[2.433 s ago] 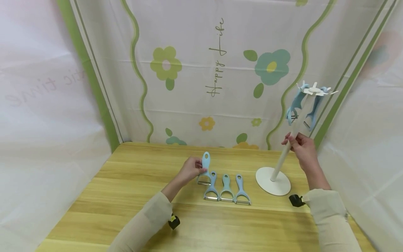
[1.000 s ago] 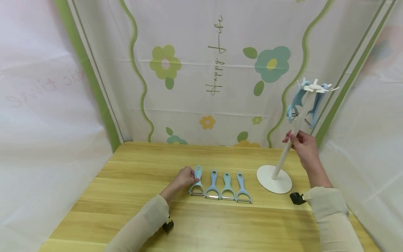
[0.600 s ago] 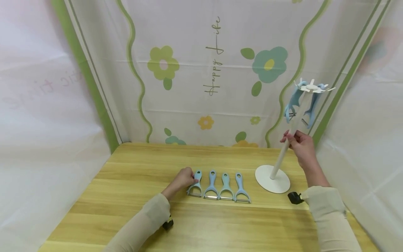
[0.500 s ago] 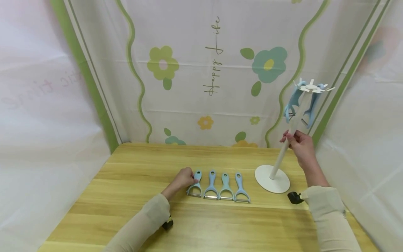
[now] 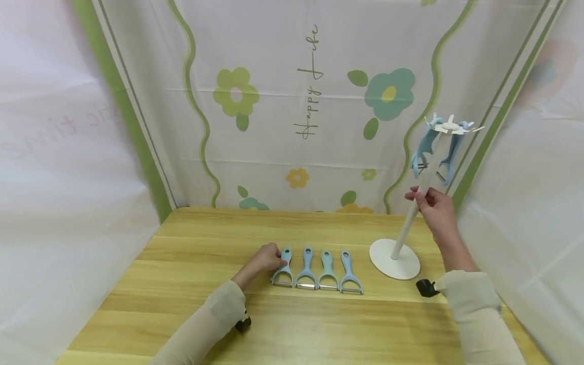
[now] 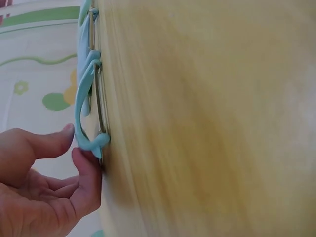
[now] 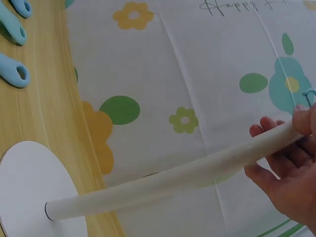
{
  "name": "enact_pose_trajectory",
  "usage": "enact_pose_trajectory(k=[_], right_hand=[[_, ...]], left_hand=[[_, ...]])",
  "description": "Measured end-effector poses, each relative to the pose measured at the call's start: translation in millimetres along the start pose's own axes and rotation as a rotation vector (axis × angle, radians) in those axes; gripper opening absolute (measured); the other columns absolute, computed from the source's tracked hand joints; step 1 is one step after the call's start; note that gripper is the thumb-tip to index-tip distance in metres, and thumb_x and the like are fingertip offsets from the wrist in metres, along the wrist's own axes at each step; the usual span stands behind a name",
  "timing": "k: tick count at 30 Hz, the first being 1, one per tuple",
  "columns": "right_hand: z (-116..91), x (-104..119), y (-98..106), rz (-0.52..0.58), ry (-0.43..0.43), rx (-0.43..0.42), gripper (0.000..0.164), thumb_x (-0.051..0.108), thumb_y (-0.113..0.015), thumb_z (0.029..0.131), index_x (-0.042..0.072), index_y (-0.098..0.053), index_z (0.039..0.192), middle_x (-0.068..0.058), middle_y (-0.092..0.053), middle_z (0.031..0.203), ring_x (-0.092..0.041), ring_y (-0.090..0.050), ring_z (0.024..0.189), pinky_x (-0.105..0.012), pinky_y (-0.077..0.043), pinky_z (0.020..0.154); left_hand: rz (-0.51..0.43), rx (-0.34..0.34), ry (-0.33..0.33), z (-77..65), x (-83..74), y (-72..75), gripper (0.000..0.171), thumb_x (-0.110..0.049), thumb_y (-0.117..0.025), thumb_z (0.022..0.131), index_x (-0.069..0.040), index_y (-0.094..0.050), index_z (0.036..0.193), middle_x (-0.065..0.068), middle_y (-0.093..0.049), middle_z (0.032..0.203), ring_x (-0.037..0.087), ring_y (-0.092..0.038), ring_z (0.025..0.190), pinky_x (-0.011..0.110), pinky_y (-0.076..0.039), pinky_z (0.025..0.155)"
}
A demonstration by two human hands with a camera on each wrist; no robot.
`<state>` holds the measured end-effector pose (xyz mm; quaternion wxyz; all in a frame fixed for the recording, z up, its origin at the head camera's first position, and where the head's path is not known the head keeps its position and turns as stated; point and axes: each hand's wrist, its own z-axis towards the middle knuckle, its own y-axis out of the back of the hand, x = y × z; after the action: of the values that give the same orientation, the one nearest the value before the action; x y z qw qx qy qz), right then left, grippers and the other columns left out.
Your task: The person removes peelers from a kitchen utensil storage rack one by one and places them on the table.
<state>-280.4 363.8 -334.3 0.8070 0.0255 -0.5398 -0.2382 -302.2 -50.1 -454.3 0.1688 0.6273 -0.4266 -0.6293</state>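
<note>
On the table, the leftmost light-blue Y-shaped peeler point(image 5: 285, 274) lies with its blade toward the near side. My left hand point(image 5: 265, 258) pinches its handle from the left, thumb on top; in the left wrist view the handle is hidden behind the peeler's bow point(image 6: 81, 103). Three more peelers line up to its right: a blue peeler point(image 5: 307, 268), a greenish peeler point(image 5: 327, 271) and another blue peeler point(image 5: 348, 271). My right hand point(image 5: 437, 210) grips the pole of a white hook stand point(image 5: 403, 234). Blue peelers point(image 5: 424, 147) hang from its top hooks.
The stand's round white base point(image 5: 383, 263) rests on the wooden table point(image 5: 292, 329), right of the row. A flower-print curtain point(image 5: 274, 132) rises behind the table's back edge, and white fabric walls point(image 5: 538, 203) close in both sides.
My left hand brought its peeler left and down from above the neighbouring one to the left end of the row. Its handle last settled slightly lower. My right hand stayed on the pole.
</note>
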Motion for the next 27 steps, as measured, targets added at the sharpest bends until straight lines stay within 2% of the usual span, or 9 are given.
enact_pose_trajectory(k=[3,5,7,9,13,16,18,23,27], right_hand=[[0,11,-9,-0.123,0.003,-0.125,0.040,0.031,-0.057,0.092,-0.001,-0.060,0.116,0.007,-0.069,0.094,0.010,-0.058,0.086,-0.006,-0.045,0.074],[1,16,-15,-0.188,-0.006,-0.224,0.037,0.032,-0.059,0.091,0.002,-0.063,0.112,0.000,-0.070,0.095,0.011,-0.057,0.079,-0.007,-0.044,0.072],[1,18,-20,-0.246,-0.021,-0.315,0.035,0.032,-0.061,0.090,0.003,-0.066,0.108,-0.007,-0.070,0.096,0.013,-0.052,0.073,-0.007,-0.043,0.068],[1,18,-24,-0.296,-0.017,-0.395,0.032,0.031,-0.061,0.089,0.004,-0.068,0.104,-0.011,-0.070,0.095,0.015,-0.047,0.067,-0.007,-0.040,0.063],[1,15,-29,-0.360,0.087,-0.504,0.024,0.020,-0.060,0.090,-0.001,-0.069,0.095,-0.017,-0.070,0.086,0.021,-0.040,0.059,-0.005,-0.034,0.057],[3,13,-29,-0.354,0.146,-0.522,0.020,0.013,-0.057,0.091,-0.005,-0.068,0.093,-0.019,-0.070,0.084,0.025,-0.039,0.057,-0.001,-0.032,0.055],[4,13,-30,-0.321,0.142,-0.515,0.019,0.009,-0.054,0.091,-0.005,-0.067,0.093,-0.021,-0.069,0.085,0.025,-0.041,0.057,0.001,-0.033,0.056],[4,9,-28,-0.256,0.123,-0.484,0.018,0.004,-0.052,0.090,-0.005,-0.067,0.092,-0.020,-0.068,0.083,0.019,-0.049,0.055,-0.001,-0.039,0.056],[7,5,-22,-0.270,0.135,-0.415,0.016,0.010,-0.056,0.091,-0.001,-0.067,0.091,-0.005,-0.067,0.073,0.016,-0.052,0.057,-0.003,-0.040,0.059]], left_hand=[[-0.040,0.025,0.026,-1.6,2.7,3.0,0.030,-0.017,-0.064,0.087,-0.006,-0.052,0.063,-0.003,-0.041,0.050,0.008,-0.034,0.043,0.020,-0.028,0.042],[-0.059,0.030,0.041,-2.9,4.3,4.9,0.023,-0.020,-0.062,0.089,0.002,-0.058,0.082,0.000,-0.047,0.058,0.010,-0.040,0.048,0.021,-0.035,0.048],[-0.076,0.036,0.054,-4.4,6.0,6.4,0.033,-0.022,-0.061,0.090,0.008,-0.056,0.104,0.004,-0.053,0.067,0.013,-0.046,0.055,0.025,-0.041,0.056],[-0.088,0.040,0.056,-5.8,7.6,7.3,0.047,-0.023,-0.061,0.091,0.012,-0.048,0.119,0.008,-0.058,0.074,0.017,-0.052,0.061,0.029,-0.046,0.066],[-0.109,0.013,0.033,-7.8,8.8,9.2,0.053,-0.024,-0.062,0.090,0.012,-0.043,0.125,0.014,-0.062,0.086,0.021,-0.058,0.073,0.036,-0.050,0.076],[-0.133,-0.036,-0.003,-8.7,8.0,11.7,0.053,-0.022,-0.062,0.089,0.010,-0.043,0.126,0.015,-0.063,0.097,0.023,-0.061,0.084,0.038,-0.052,0.078],[-0.166,-0.061,-0.019,-9.1,7.1,14.4,0.052,-0.019,-0.062,0.090,0.010,-0.041,0.128,0.018,-0.064,0.100,0.026,-0.063,0.087,0.039,-0.053,0.078],[-0.171,-0.116,-0.060,-8.6,1.3,21.3,0.049,-0.017,-0.059,0.092,0.008,-0.041,0.130,0.016,-0.064,0.102,0.024,-0.064,0.086,0.036,-0.054,0.074],[-0.149,-0.142,-0.079,-8.0,-2.9,23.6,0.047,-0.018,-0.059,0.092,0.007,-0.043,0.129,0.016,-0.064,0.103,0.024,-0.064,0.087,0.036,-0.054,0.074]])
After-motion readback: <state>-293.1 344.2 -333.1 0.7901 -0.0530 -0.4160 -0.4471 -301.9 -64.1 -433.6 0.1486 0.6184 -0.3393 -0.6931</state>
